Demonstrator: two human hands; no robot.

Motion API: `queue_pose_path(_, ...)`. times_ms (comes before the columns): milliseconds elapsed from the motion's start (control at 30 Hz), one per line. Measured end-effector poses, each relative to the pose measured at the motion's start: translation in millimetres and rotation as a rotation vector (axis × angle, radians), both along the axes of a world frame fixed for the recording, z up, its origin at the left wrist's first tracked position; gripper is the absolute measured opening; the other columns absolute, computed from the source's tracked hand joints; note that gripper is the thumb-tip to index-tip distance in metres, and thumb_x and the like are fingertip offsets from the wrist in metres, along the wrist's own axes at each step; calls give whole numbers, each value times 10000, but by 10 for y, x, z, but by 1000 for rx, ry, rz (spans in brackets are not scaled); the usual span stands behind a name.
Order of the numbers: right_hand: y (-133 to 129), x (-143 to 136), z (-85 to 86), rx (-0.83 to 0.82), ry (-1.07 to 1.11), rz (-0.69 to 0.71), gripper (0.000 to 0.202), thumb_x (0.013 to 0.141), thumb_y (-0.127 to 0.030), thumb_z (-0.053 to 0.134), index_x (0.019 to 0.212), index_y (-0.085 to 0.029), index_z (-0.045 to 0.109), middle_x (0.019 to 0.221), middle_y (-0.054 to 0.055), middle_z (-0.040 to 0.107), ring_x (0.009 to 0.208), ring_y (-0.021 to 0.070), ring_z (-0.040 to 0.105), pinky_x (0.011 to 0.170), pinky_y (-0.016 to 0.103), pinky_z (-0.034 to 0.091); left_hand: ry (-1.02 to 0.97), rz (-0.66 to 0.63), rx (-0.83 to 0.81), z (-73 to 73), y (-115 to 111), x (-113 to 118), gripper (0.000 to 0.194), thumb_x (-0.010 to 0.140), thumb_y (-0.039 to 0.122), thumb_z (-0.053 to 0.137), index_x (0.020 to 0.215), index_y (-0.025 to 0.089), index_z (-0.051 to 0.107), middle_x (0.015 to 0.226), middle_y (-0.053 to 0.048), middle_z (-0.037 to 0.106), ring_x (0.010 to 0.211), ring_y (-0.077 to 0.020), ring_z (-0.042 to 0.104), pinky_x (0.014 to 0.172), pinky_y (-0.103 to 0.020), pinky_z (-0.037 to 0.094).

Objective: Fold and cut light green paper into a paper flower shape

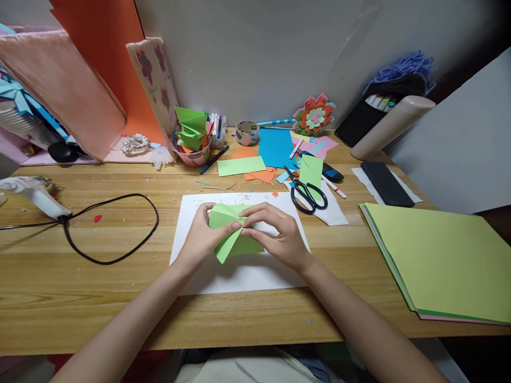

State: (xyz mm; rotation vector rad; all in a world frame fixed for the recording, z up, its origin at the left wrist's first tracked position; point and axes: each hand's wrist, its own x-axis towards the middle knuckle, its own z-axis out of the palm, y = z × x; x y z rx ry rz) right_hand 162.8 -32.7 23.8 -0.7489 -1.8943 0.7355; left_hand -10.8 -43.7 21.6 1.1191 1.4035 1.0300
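Note:
Both of my hands hold a piece of folded light green paper point(227, 246) above a white sheet point(247, 279). My left hand point(203, 234) grips its left side, thumb pressed on the creases near the middle. With thumb and fingertips, my right hand point(279, 234) pinches the paper at its centre, where several folds meet. The lower part of the paper fans outward below the thumbs. Part of the right side is hidden behind my right hand. Black-handled scissors point(305, 194) lie beyond my right hand, on paper scraps.
A glue gun point(35, 197) with a looped black cable point(107, 261) lies left. Behind are a cup of folded paper point(194, 157), a tape roll point(247, 133), a blue sheet point(275, 149) and a paper flower point(315, 116). Coloured sheets point(447, 260) and a black phone point(387, 183) lie right.

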Motion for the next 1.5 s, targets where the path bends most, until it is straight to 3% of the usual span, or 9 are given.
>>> queue_pose_path(100,-9,-18,3,3,16,-19,60,787,-154,630,833,-192,621,915,59,649,892,162,608,795,330,497,57,56,158,-17,-14,11,657,623,383,732,1145,218,370,947,-26,560,830,-173,581,693,-277,455)
queue_pose_path(233,-18,-23,6,-18,43,-62,61,782,-161,635,819,-208,624,893,55,659,876,175,614,785,341,496,226,-140,354,30,-26,-20,357,736,391,639,1032,227,525,1066,-43,535,1032,-202,504,890,-316,382)
queue_pose_path(400,-36,-22,-5,-52,51,-95,55,777,-164,638,802,-213,635,853,40,658,841,176,618,756,328,496,326,-383,359,104,-11,-82,595,672,385,696,1200,255,454,1181,-52,483,1108,-237,453,928,-338,368)
queue_pose_path(567,-57,-50,-6,-13,47,-82,51,772,-167,645,805,-205,636,831,46,643,809,168,606,722,320,501,405,-469,346,124,1,-90,501,775,260,586,1245,269,411,1182,-43,485,1118,-208,449,956,-334,351)
queue_pose_path(833,-48,-39,5,10,74,-121,75,765,-183,656,825,-206,617,813,37,642,804,165,606,730,316,494,452,-397,440,61,34,-75,246,818,224,550,1060,256,566,980,-27,537,933,-178,501,822,-307,397)
queue_pose_path(1033,-57,-45,-44,-7,68,-87,70,805,-138,597,841,-198,607,808,35,642,785,153,604,720,302,494,628,-201,597,-16,20,-53,140,789,298,604,899,274,687,872,-33,409,892,-192,424,777,-322,377)
queue_pose_path(1133,-25,-13,-28,-17,15,-81,124,774,-208,650,886,-204,596,847,35,637,815,164,598,744,308,488,577,-177,599,-33,13,-47,125,790,290,605,868,266,699,824,-24,401,836,-175,423,727,-301,380)
queue_pose_path(1300,64,48,-21,-33,-174,-89,519,623,-332,775,1067,-225,528,1062,63,589,1021,227,541,881,375,452,425,-35,615,-51,48,-73,60,747,255,657,777,249,708,747,-2,440,766,-151,436,684,-274,381)
queue_pose_path(1500,69,-20,-167,-103,-228,-170,403,738,-166,647,1104,-238,495,1093,70,538,1027,215,541,848,378,489,236,46,488,-124,115,-99,35,716,241,682,731,223,708,744,-1,543,740,-132,486,665,-249,382)
